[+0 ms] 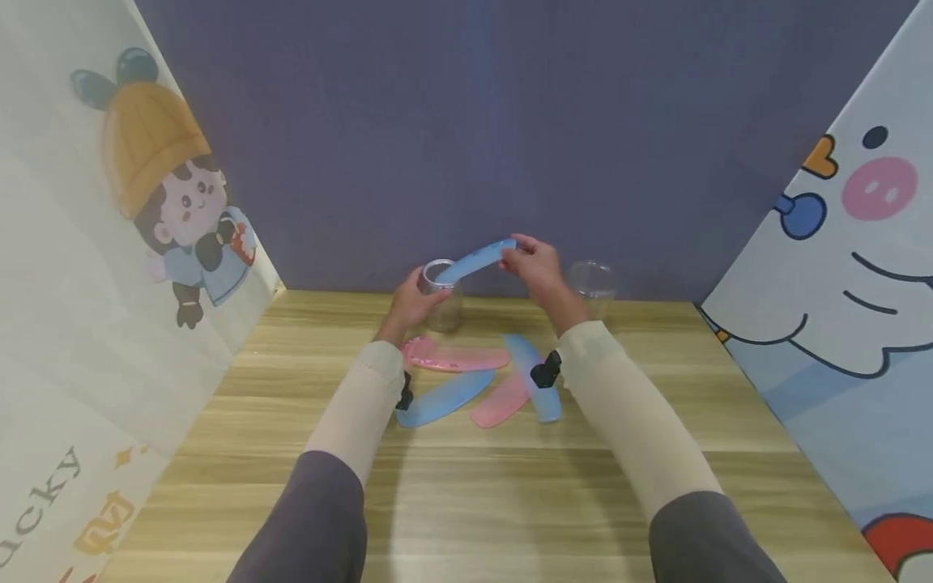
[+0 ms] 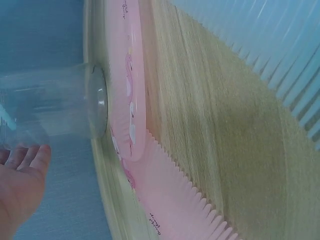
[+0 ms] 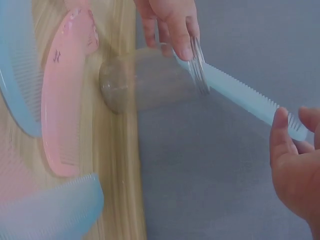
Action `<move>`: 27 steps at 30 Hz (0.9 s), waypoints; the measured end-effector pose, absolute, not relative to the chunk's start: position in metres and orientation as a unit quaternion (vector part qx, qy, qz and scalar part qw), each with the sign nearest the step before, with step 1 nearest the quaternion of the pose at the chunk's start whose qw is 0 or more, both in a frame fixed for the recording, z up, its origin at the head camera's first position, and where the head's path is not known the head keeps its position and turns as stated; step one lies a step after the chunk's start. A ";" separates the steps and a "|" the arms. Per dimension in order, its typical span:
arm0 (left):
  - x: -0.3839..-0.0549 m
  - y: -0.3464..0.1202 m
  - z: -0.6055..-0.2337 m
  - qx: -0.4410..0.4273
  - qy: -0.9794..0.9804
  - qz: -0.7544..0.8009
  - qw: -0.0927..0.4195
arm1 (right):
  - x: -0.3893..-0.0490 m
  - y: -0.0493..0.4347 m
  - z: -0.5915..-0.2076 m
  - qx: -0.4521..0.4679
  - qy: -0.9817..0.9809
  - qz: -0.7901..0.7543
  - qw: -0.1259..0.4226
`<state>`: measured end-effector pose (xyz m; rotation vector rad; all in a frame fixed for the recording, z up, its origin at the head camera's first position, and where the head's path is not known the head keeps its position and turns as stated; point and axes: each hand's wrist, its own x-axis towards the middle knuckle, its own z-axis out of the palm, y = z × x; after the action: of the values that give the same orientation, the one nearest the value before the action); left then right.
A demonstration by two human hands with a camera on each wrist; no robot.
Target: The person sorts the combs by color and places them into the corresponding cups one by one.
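A clear jar stands at the back of the wooden table. My left hand grips it near the rim, thumb on the near side and fingers behind. Between thumb and fingers, my right hand pinches one end of a light blue comb. The comb's other end dips into the jar's mouth, so it slants up to the right. In front of the jar lie pink combs, one partly over another. Nearer are a blue comb, another pink comb and a blue comb crossing over it.
A second clear jar stands at the back right, partly behind my right forearm. The dark back wall rises just behind both jars. Side panels with cartoon prints flank the wooden table.
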<state>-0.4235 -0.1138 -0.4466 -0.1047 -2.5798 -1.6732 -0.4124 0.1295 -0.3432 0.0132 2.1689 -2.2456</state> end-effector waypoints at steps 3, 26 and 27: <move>-0.425 -0.111 -0.448 -0.033 -0.840 -0.541 0.032 | -0.413 0.125 -0.347 0.002 0.676 -0.737 -0.001; -0.425 -0.111 -0.446 -0.028 -0.837 -0.545 0.041 | -0.395 0.158 -0.362 -0.051 0.752 -0.655 0.056; -0.425 -0.111 -0.446 -0.029 -0.836 -0.546 0.042 | -0.393 0.161 -0.363 -0.053 0.760 -0.645 0.062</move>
<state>-0.4247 -0.1111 -0.4461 -0.0897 -2.5597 -1.6709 -0.3929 0.1607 -0.3631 -0.1607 2.2970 -1.9488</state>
